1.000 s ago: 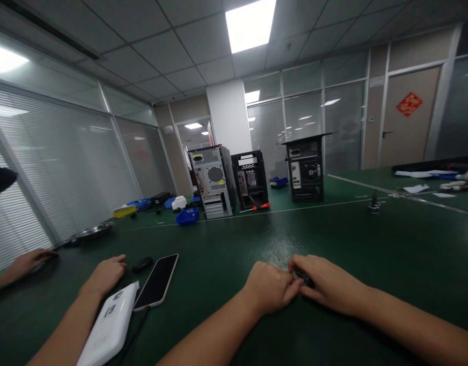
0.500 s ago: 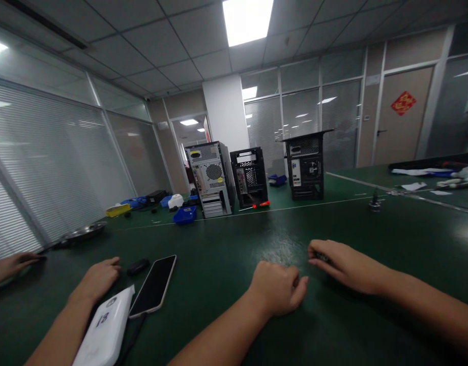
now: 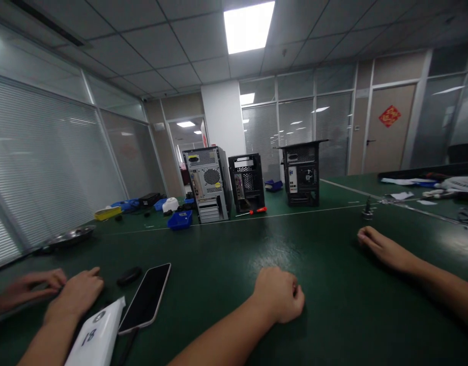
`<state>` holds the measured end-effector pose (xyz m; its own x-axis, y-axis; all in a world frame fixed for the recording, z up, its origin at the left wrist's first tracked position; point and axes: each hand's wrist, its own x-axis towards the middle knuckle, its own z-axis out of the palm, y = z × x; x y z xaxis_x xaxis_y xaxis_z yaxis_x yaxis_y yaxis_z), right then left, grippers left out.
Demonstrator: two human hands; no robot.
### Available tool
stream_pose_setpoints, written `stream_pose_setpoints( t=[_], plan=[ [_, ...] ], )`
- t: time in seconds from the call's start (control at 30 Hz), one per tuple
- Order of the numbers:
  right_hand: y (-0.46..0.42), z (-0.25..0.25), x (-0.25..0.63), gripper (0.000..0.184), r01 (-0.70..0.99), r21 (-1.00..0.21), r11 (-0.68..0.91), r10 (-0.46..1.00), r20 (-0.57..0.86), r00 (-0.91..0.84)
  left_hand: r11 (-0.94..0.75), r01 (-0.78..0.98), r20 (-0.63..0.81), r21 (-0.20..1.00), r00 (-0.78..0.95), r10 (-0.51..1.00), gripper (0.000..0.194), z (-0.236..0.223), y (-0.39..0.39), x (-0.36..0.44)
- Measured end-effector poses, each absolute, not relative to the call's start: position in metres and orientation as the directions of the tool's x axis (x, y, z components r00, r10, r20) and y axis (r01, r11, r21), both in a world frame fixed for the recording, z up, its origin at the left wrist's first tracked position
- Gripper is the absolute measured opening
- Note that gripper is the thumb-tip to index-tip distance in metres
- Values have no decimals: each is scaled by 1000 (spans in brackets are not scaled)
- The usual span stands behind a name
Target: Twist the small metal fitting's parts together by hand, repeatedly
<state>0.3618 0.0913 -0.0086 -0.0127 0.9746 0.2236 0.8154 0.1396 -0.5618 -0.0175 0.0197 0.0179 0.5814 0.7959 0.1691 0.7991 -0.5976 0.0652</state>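
My left hand rests on the green table in front of me, curled into a loose fist with nothing showing in it. Far out to the right lies my right hand, knuckles up and fingers curled under; what they cover is hidden. About a hand's width of bare table separates the two hands. At the lower left, a co-worker's hand lies beside a dark phone and a white box, with a second hand further left.
A small black oval item lies by the phone. Three computer cases stand at the back, with a red-handled screwdriver, a blue bin and a metal dish. A small metal part stands at the right.
My hands were together on a small dark object. My right hand has slid away to the right, fingers curled over it, and my left hand stays put. The co-worker's hands shifted left.
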Motion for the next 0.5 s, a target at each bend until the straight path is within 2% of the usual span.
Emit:
stream_pose_setpoints(
  t=[0.27,0.5],
  plan=[
    [101,-16,336,40,825,-520,224,964,242,-110,-602,797,157,47,589,793,37,15,24,-18],
    [100,-18,334,40,849,-509,141,969,247,-13,-602,796,193,56,583,789,37,11,24,-17]
  ],
)
